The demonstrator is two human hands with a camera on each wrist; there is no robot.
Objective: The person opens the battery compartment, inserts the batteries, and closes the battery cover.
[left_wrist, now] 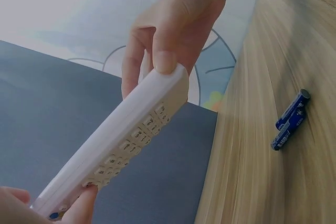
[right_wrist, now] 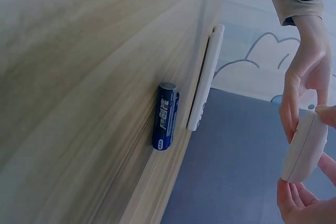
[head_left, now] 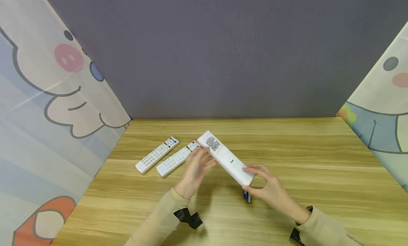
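A white remote control (head_left: 225, 158) is held above the table, its back turned up with a grey label and a small dark mark. My left hand (head_left: 195, 171) grips the far end, and in the left wrist view its thumb lies at the button side. Thumb and fingers of my right hand (head_left: 268, 185) pinch the near end. Two blue batteries (left_wrist: 291, 120) lie side by side on the table, partly hidden beneath the remote in the head view. The battery (right_wrist: 165, 116) nearer the right wrist camera bears an AAA mark.
Two more white remotes lie button side up on the left: an outer remote (head_left: 157, 155) and an inner remote (head_left: 176, 161), partly behind my left hand. The wooden table (head_left: 318, 161) meets a grey panel (head_left: 223, 54) at the back. Cartoon-printed sheets (head_left: 38, 107) flank both sides.
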